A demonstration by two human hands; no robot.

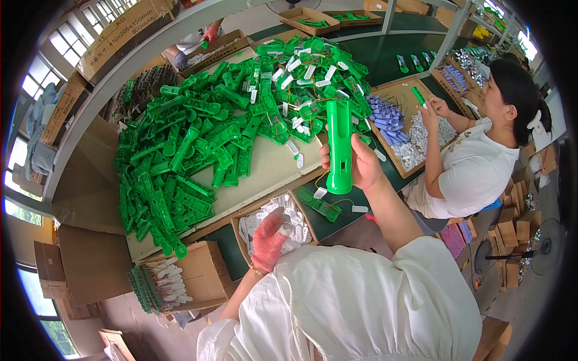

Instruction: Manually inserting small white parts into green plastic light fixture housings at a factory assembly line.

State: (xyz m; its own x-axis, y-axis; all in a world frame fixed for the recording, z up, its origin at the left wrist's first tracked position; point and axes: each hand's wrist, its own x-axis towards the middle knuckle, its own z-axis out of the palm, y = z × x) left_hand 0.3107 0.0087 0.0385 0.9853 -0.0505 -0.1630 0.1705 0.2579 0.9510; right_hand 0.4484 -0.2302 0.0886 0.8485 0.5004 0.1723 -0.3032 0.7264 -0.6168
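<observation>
Cardboard boxes [78, 265] sit at the far left, and just right of them a small carton [198, 274] holds a bundle of green-and-white parts [158, 286]. Above it, a large heap of green plastic housings [192, 144] spreads across a cardboard sheet [265, 168] on the bench, running up into a tangle of green pieces with white tabs and thin wires [307, 72].

Near the lower middle, the left hand [269, 239], in a pink glove, hovers over a shallow box of small white parts [295, 225]; its fingers are curled around one small white piece [285, 228], pinched at the fingertips. Well apart from it, up and to the right, the right hand [361, 163] is bare and clamped round the lower half of a green flashlight body [339, 144], held upright over the bench edge, with a thin wire trailing below. A green circuit strip [319, 204] lies on the dark bench beneath.

Farther right, a tray [400, 96] holds blue parts [385, 117] and white parts [421, 141]. A co-worker in a white shirt [475, 162] sits beside it, holding a small green piece [419, 96] in both hands.
</observation>
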